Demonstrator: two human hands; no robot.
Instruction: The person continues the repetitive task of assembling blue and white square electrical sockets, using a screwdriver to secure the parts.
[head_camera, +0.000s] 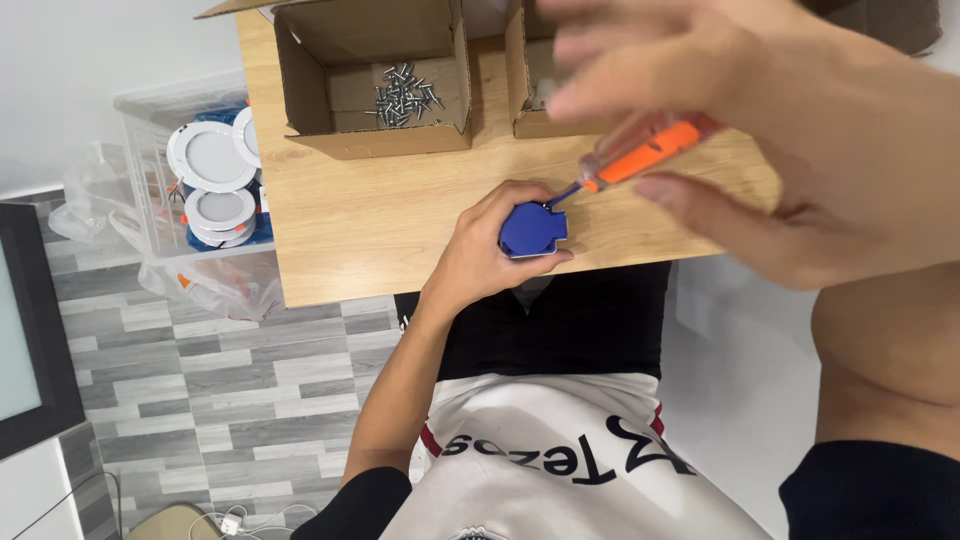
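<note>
My left hand (490, 250) grips a small blue plastic part (533, 229) at the near edge of a wooden table (370, 215). My right hand (760, 130), large and blurred close to the camera, holds a screwdriver with an orange and clear handle (650, 148). The screwdriver's metal tip (562, 196) touches the top of the blue part.
Two open cardboard boxes stand at the back of the table; the left box (380, 85) holds several loose screws (403, 96), the right box (535, 85) is partly hidden by my hand. A clear plastic crate (150, 180) with round white lamps (212, 160) stands on the grey floor to the left.
</note>
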